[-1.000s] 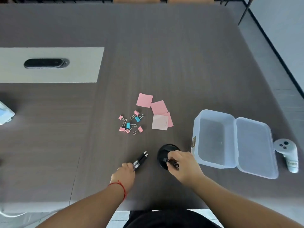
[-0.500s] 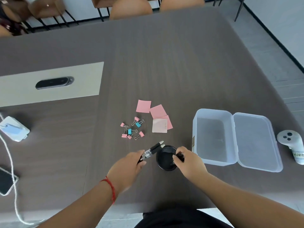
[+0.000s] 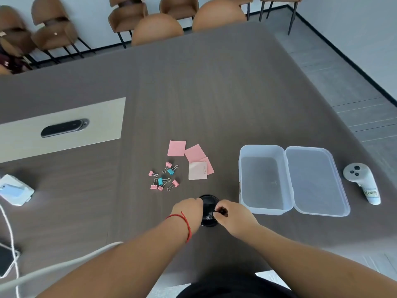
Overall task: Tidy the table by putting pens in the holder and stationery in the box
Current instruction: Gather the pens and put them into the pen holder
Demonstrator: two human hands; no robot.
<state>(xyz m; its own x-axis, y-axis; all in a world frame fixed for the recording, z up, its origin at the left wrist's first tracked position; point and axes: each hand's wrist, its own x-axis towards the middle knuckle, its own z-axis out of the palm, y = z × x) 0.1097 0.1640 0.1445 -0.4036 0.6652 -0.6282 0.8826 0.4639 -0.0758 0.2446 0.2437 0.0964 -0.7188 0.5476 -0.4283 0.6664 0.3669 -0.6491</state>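
A black round pen holder (image 3: 210, 202) stands near the table's front edge, between my two hands. My left hand (image 3: 188, 209) rests closed over the holder's left rim, and the clear ends of the pens (image 3: 208, 216) it brought show inside the holder. On the right rim my right hand (image 3: 231, 215) pinches a dark pen (image 3: 222, 210). Just to the right stands a clear plastic box (image 3: 261, 147), its lid (image 3: 315, 181) folded open. Pink sticky notes (image 3: 176, 148) and several small pink and blue binder clips (image 3: 163, 179) lie on the table beyond the holder.
A white hand controller (image 3: 363, 183) lies right of the box lid. At the left edge are a white device (image 3: 15, 190), a white cable (image 3: 9, 231) and a phone (image 3: 4, 261). A pale inset panel with a black oval (image 3: 62, 127) lies further back. Brown chairs (image 3: 156, 29) stand at the far end.
My left hand carried two pens from the table rightward to the holder and tipped them in. The right hand stayed at the holder's rim. The view tilted up, showing chairs.
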